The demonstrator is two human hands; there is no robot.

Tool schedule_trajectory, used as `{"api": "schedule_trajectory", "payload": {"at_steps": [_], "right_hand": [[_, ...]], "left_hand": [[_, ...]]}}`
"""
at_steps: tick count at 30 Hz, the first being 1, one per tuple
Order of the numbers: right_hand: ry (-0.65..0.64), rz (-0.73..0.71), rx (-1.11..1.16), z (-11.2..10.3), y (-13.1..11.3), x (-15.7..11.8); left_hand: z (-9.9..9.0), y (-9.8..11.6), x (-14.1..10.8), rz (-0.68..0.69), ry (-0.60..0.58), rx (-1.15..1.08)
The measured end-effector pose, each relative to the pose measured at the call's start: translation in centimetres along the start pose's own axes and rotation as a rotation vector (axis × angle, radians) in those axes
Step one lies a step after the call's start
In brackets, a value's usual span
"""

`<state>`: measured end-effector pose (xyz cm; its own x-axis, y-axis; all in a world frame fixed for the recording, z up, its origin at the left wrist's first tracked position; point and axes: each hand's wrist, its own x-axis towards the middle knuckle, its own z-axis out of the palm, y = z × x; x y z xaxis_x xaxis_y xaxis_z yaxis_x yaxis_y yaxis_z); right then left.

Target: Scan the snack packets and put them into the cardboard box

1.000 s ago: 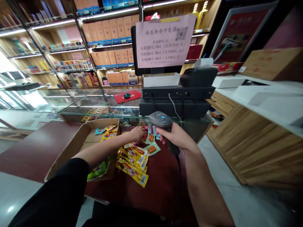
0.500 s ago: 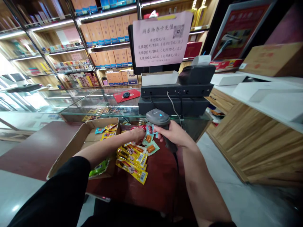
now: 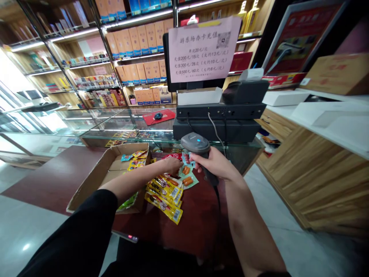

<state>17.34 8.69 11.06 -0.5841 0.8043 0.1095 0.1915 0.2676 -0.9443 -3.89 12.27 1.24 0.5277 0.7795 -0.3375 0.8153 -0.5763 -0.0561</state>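
Note:
My right hand (image 3: 215, 163) is wrapped round the handle of a grey barcode scanner (image 3: 196, 143), which shows a blue light on top. My left hand (image 3: 172, 166) reaches in among small snack packets, its fingers bent down over them; what they hold, if anything, is hidden. Beside it lie red packets (image 3: 173, 156) and clear-and-green sausage packets (image 3: 188, 181). Several yellow snack packets (image 3: 164, 207) are fanned out on the dark red table, below my left hand. Left of them, an open cardboard box (image 3: 89, 179) holds yellow, blue and green packets.
Behind the table is a glass counter (image 3: 98, 132) with a mouse (image 3: 158, 115) on a red mat, a black cash drawer (image 3: 216, 129), a printer and a screen bearing a pink sign (image 3: 203, 50). The scanner's cable hangs down. A wooden cabinet (image 3: 311, 184) stands at the right.
The whole view has shifted slightly, moving things to the right in the picture. My left hand has shifted slightly over the packets; my right hand still grips the scanner.

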Motion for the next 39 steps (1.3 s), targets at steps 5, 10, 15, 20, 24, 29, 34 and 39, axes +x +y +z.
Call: {"api": "schedule_trajectory", "payload": {"at_steps": [5,10,15,20,24,29,34,39], "right_hand": [[0.004,0.015,0.007,-0.2,-0.3,-0.3],[0.031,0.047,0.027,-0.3,-0.4,-0.4],[-0.029,0.064,0.002,1.0,0.4,0.6],[-0.13,0.06,-0.066,4.1,1.2,1.7],[-0.179,0.057,-0.108,6.5,1.8,2.2],[-0.141,-0.061,-0.163,8.4,2.2,2.3],[-0.16,-0.028,-0.152,8.8,2.4,2.3],[-0.146,-0.047,-0.135,8.7,2.4,2.3]], "left_hand": [[0.7,0.2,-0.4,-0.024,0.102,-0.159],[0.3,-2.2,-1.9,-0.332,0.38,-0.933],[-0.9,-5.8,-6.1,-0.49,0.443,-1.752],[-0.7,-7.7,-10.8,-0.595,0.583,-1.884],[0.0,-7.8,-13.1,-0.648,0.685,-1.9],[0.3,-7.8,-14.6,-0.739,0.704,-1.788],[-0.2,-7.7,-15.3,-0.731,0.685,-1.754],[-0.3,-7.5,-15.3,-0.733,0.653,-1.726]]}}
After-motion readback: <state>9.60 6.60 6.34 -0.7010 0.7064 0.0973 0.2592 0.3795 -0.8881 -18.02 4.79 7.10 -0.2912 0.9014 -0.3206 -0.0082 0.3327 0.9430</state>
